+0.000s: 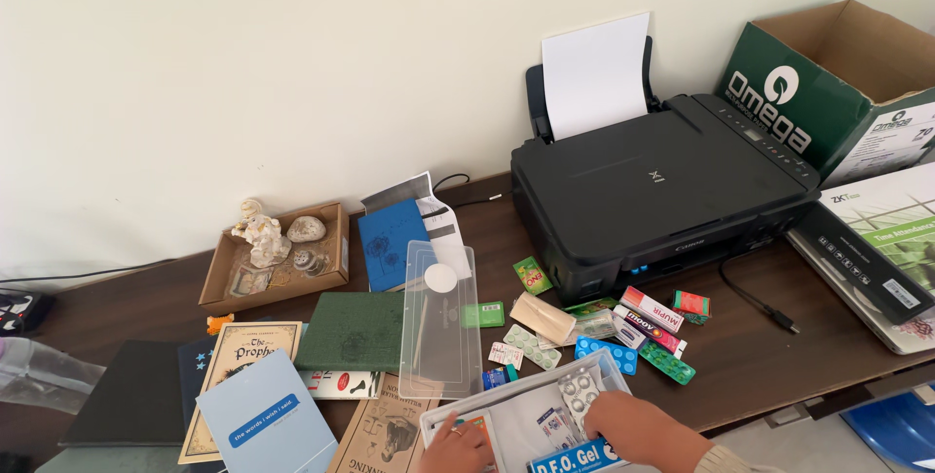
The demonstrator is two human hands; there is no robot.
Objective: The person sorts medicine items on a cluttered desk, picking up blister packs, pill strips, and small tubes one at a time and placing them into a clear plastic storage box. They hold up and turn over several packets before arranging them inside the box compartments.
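Books (255,397) lie at left, a clear lid (440,322) beside them. Left hand (456,448) rests on the white bin's (514,397) front rim, fingers curled over it. Right hand (638,429) lies inside the bin, fingers loosely bent onto pill strips (577,391); actual grasp cannot be told. Printer (662,190) stands behind.

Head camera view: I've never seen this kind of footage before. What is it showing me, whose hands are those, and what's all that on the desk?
One camera, worn on a person's head, looks down at a brown desk. No robot is involved, only bare hands. The left hand and right hand both reach into a clear plastic box holding pill strips and small medicine packs; whether either hand grips anything cannot be told. The box's lid lies beside it. More medicine packs, books, a black printer and cardboard boxes surround it.
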